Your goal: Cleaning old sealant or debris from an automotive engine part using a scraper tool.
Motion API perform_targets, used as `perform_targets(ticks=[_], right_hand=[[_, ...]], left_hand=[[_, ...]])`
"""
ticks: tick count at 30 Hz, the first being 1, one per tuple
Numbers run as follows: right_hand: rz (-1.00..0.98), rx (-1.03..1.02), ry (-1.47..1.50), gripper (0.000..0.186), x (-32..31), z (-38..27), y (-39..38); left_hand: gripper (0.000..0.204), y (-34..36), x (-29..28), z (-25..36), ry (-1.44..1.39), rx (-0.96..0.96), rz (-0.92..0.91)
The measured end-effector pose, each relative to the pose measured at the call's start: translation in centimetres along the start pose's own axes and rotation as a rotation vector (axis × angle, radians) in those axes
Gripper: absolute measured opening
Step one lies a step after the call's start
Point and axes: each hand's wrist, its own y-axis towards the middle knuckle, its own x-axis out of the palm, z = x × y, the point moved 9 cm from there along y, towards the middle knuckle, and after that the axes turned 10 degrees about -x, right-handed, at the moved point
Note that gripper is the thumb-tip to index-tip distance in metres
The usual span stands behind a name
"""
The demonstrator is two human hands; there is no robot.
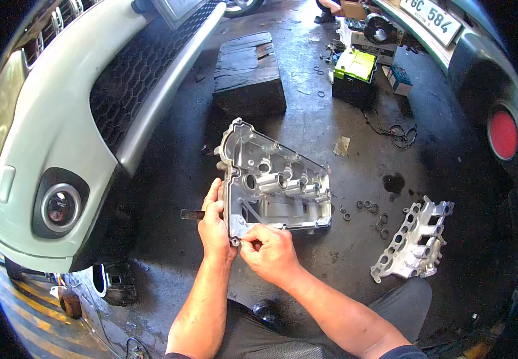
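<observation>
A silver metal engine valve cover (283,206) stands tilted in front of me, its hollow inner side with several round tubes facing up toward me. My left hand (214,233) is closed round its left edge, with the fingers partly hidden behind the rim. A short dark bar (192,214) sticks out to the left beside that hand; what it belongs to is hidden. My right hand (269,254) is closed in a pinch at the cover's lower left corner, touching the rim. Whatever lies between those fingertips is too small to make out.
Right of the cover, several dark rings (381,224) lie on the floor near a silver manifold (412,242). A dark block (250,78) and a green-lidded toolbox (355,66) stand beyond. Car bumpers flank me: pale green (61,137) left, dark (486,78) right. Another person's hand (332,7) shows far off.
</observation>
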Motion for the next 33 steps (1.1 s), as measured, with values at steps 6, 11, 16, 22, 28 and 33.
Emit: perform_targets(ticks=[6,11,16,22,28,33], right_hand=[[0.004,0.059,-0.057,0.006,0.1,1.0,-0.3],[-0.028,0.019,-0.110,0.006,0.2,0.6,-0.2],[-0.041,0.069,-0.091,0.006,0.3,0.5,-0.1],[-0.048,0.109,-0.137,0.005,-0.1,1.8,0.0],[-0.036,0.048,-0.083,0.004,0.0,0.7,0.1],[-0.043,0.061,-0.087,0.004,0.0,0.9,0.0]], left_hand=[[0.058,-0.6,0.4,0.0,-0.013,-0.012,0.032],[0.056,-0.8,0.7,0.0,-0.032,-0.053,0.017],[0.056,-0.5,0.0,0.2,-0.017,0.005,0.058],[0.056,-0.6,0.2,0.0,-0.037,-0.007,0.043],[0.057,-0.5,0.5,0.0,-0.045,-0.036,0.006],[0.056,-0.6,0.4,0.4,-0.010,0.012,0.052]])
